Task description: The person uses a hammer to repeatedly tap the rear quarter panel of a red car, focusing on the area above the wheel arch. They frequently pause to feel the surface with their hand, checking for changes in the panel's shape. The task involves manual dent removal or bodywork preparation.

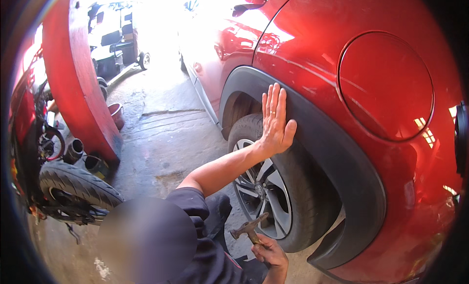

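Neither hand of mine shows. One worker's flat hand (275, 121), maybe for balance, is by the black wheel arch (317, 119); the other hand (270, 251) grips a hammer (249, 228).

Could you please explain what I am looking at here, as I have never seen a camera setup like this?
There is no machine. This single wide, curved view comes from the left of two cameras worn on a person's head. The wearer's own hands seem to be out of view. Both hands shown appear to belong to a crouching co-worker, whose head is blurred: the left hand is open at the dark wheel-arch trim of a red car, near the wheel, and the right hand grips a hammer. To the left are a reddish bucket on the floor and a treaded tyre.
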Available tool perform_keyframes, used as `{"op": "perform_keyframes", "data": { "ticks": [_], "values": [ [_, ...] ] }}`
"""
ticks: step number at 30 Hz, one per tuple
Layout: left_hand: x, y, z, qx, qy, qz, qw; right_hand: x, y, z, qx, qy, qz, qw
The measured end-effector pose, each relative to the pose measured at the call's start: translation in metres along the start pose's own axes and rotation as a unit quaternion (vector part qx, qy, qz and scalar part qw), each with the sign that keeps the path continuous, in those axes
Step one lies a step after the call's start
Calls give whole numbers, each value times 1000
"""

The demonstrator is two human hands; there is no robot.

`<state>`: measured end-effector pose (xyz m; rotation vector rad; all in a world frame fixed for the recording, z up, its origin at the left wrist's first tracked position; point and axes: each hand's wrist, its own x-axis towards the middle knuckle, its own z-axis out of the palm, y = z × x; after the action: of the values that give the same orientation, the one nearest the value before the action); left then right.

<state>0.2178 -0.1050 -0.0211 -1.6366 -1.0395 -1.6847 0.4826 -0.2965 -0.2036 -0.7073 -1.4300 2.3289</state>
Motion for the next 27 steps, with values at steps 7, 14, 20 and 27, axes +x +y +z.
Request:
{"op": "perform_keyframes", "data": {
  "ticks": [7,14,20,27],
  "values": [
    [-1,-11,4,15,29,0,999,31,5,11,42,35,-31,998],
    [-4,-13,-5,14,34,33,999,51,4,-6,68,23,-43,996],
    [-6,-31,-3,-2,25,78,997,49,-18,22,79,124,-71,987],
    [-9,-47,-3,-11,-5,92,996,99,-38,27,53,126,-166,977]
  ]
}}
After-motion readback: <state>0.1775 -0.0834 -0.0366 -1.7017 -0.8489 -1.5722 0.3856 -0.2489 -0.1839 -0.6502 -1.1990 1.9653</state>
